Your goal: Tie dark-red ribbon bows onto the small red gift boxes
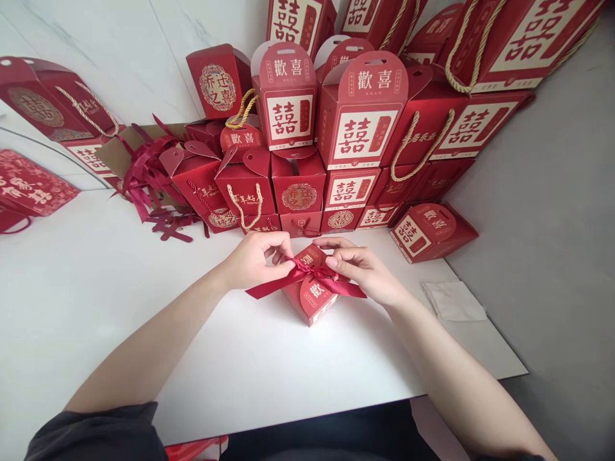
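Presently both hands pinch the red ribbon (307,274) atop the small red box (311,296) at worktop centre — left hand (254,259) at 9 o'clock, right hand (358,266) at 3 — so pulling evenly outward should seat the knot squarely.

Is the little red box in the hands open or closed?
Closed: the little red box has its top flaps together, with a red ribbon crossing them.

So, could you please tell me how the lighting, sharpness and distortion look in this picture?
Head view: soft, even light with only faint shadows on the white table; the hands and small red box are sharp; wide-angle distortion bows the table's edges and tilts the stacked boxes; no strong glare.
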The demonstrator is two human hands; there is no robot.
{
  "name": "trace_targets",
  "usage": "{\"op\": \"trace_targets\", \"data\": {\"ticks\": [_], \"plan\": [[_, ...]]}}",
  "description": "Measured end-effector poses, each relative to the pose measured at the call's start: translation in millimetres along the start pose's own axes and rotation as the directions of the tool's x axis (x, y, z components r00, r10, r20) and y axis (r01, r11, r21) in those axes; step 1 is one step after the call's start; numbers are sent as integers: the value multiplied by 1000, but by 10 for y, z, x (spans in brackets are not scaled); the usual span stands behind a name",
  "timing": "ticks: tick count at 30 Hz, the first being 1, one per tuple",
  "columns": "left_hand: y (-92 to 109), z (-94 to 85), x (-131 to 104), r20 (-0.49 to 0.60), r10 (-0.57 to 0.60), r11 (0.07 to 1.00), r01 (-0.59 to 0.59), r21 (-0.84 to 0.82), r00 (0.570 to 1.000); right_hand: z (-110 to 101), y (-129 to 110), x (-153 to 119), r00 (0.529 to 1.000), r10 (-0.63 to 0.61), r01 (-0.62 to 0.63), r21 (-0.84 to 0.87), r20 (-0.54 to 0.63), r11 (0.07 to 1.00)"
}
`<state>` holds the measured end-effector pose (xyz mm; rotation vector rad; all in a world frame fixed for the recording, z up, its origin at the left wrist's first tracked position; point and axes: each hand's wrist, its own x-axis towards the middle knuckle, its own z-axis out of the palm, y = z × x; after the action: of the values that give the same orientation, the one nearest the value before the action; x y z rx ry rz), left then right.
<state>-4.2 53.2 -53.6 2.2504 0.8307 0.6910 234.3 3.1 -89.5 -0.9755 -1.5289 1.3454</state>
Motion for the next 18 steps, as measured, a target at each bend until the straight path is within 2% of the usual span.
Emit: {"op": "trace_targets", "data": {"ticks": [3, 5, 8, 11, 14, 18], "plan": [[-5, 138, -30, -147, -7, 999, 13, 40, 989, 17, 6, -5, 1000, -6, 6, -4, 5, 1000], [-4, 204, -46, -234, 79, 983, -37, 182, 969, 30, 2, -11, 1000, -16, 16, -21, 14, 1000], [6, 242, -56, -298, 257, 897, -112, 427, 919, 34, -14, -21, 999, -31, 31, -47, 21, 998], [19, 240, -55, -338, 272, 863, -73, 500, 901, 12, -35, -23, 999, -45, 43, -71, -20, 997], [14, 233, -54, -340, 258, 855, -49, 517, 905, -20, -45, -13, 997, -43, 37, -89, -68, 995], [-19, 189, -48, -207, 206, 872, -83, 482, 956, -54, -27, 11, 997, -19, 13, -77, -79, 997]]}}
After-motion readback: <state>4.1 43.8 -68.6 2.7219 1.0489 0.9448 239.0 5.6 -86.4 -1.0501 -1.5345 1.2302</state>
